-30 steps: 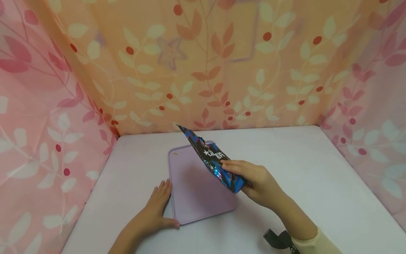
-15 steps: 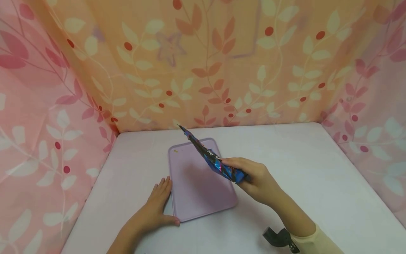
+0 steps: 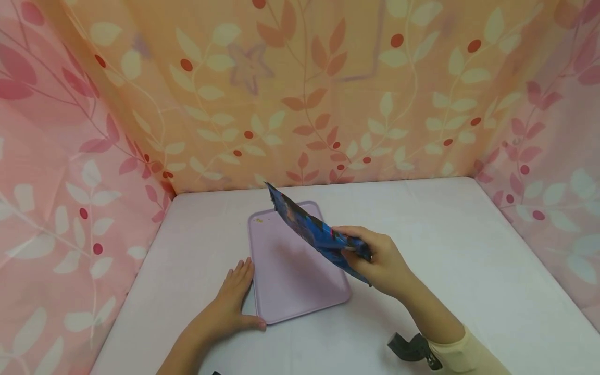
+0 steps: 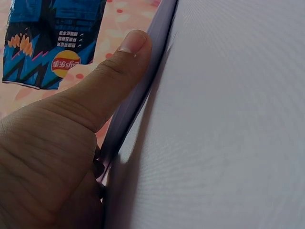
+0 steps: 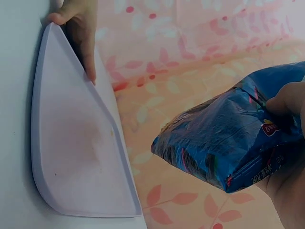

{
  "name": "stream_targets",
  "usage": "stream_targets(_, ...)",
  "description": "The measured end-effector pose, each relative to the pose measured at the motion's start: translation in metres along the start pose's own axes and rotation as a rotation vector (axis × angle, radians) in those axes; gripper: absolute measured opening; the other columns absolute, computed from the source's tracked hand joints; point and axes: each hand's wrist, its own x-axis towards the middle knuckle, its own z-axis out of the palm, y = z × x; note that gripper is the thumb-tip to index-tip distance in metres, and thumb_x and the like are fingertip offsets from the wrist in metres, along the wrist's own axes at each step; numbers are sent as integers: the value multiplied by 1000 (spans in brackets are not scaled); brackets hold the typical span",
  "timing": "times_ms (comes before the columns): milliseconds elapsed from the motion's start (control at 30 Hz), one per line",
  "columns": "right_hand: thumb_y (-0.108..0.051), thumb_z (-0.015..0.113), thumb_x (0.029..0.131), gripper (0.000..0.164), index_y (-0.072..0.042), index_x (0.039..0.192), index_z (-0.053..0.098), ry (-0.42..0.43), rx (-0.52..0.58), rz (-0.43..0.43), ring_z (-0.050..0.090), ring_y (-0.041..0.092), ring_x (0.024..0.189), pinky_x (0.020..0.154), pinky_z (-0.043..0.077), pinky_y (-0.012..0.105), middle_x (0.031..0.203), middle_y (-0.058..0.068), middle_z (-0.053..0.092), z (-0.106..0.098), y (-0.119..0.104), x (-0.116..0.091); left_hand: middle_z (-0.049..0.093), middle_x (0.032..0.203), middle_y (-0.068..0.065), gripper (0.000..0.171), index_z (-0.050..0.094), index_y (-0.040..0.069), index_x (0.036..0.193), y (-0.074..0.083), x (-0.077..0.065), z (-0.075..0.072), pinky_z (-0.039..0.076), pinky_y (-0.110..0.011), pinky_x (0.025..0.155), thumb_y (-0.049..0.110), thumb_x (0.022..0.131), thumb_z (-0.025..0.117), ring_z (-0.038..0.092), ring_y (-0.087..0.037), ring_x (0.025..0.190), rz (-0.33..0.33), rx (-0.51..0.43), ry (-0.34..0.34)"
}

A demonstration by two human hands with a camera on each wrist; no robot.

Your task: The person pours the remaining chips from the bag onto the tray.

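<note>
Gripped by our right hand [image 3: 383, 263], the blue bag [image 3: 311, 232] points toward ten o'clock above the tray [image 3: 286, 291]; our left hand [image 3: 232, 302], fingers straight, touches the tray's eight-o'clock edge.

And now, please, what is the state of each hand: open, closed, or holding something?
Left hand: open, touching the edge of the purple tray.
Right hand: closed, gripping the blue bag.

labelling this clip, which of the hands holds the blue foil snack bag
The right hand, gripping the blue foil snack bag in the air; the left hand instead rests against the pale purple rectangular tray.
</note>
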Motion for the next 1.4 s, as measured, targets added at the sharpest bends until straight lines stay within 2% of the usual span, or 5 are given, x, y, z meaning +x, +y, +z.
stream_targets(333, -7, 65, 91, 43, -23, 130, 56, 11, 106, 162, 65, 18, 97, 82, 58, 31, 120, 3, 66, 2, 3, -1, 1, 163, 0, 140, 7, 13, 155, -2, -1, 1, 3, -50, 121, 74, 50, 77, -4, -22, 150, -1, -8, -5)
stream_targets(533, -15, 65, 92, 40, -28, 129, 55, 19, 75, 234, 64, 17, 99, 87, 56, 31, 119, -2, 65, 2, 7, -2, 1, 163, 1, 138, 8, 15, 156, -2, -2, 2, 1, -46, 122, 74, 52, 76, -4, -21, 150, -13, -19, -5)
stream_targets(900, -23, 66, 91, 34, -20, 124, 55, 35, 96, 386, 65, 28, 106, 88, 54, 54, 122, 7, 65, 0, 1, 0, 3, 163, -3, 140, 8, 11, 155, -3, -2, 3, 2, -49, 121, 75, 51, 76, -2, -26, 150, 36, 6, 38)
stream_targets(1133, -27, 66, 92, 42, -21, 129, 48, 8, 114, 446, 61, 31, 103, 85, 53, 58, 125, 8, 61, -3, 0, 3, 3, 163, -5, 140, 8, 8, 155, -3, -1, 2, 3, -48, 121, 76, 52, 74, -1, -27, 150, 53, 23, 49)
stream_targets(1400, -32, 67, 90, 56, -18, 136, 38, 7, 103, 531, 55, 37, 115, 88, 48, 66, 134, 12, 53, -7, 2, 5, 3, 163, -4, 139, 8, 9, 155, -4, 0, 1, 1, -47, 122, 76, 52, 74, -2, -26, 150, 50, 15, 50)
